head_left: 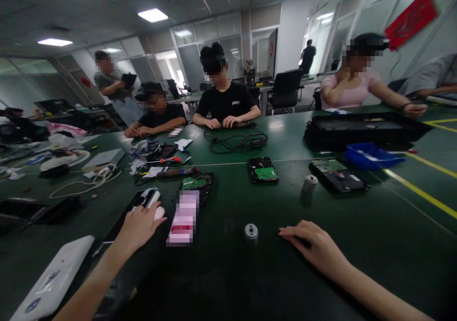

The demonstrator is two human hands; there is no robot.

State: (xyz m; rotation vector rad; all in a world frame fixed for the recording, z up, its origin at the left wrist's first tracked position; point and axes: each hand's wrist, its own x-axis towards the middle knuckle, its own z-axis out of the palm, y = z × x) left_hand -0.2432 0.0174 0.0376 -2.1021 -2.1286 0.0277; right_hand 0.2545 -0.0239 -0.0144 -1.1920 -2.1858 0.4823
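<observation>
We rest our left hand (140, 223) over a long black-and-white thing (137, 206), its fingers and thumb beside a small pale rounded thing (159, 213); we cannot tell whether they grip it or only touch it. Our right hand (316, 245) lies loosely bent near the green table (221, 278), thumb close to the fingers, with nothing visible in its hold. The nearest thing to its fingertips is a metal cylinder (251, 232), standing upright on the table between our two hands, apart from both. A phone (183, 218) with a lit pink screen lies just right of our left hand. Beyond, we see a second cylinder (310, 183), a hard drive (263, 170) and a blue tray (373, 158).
</observation>
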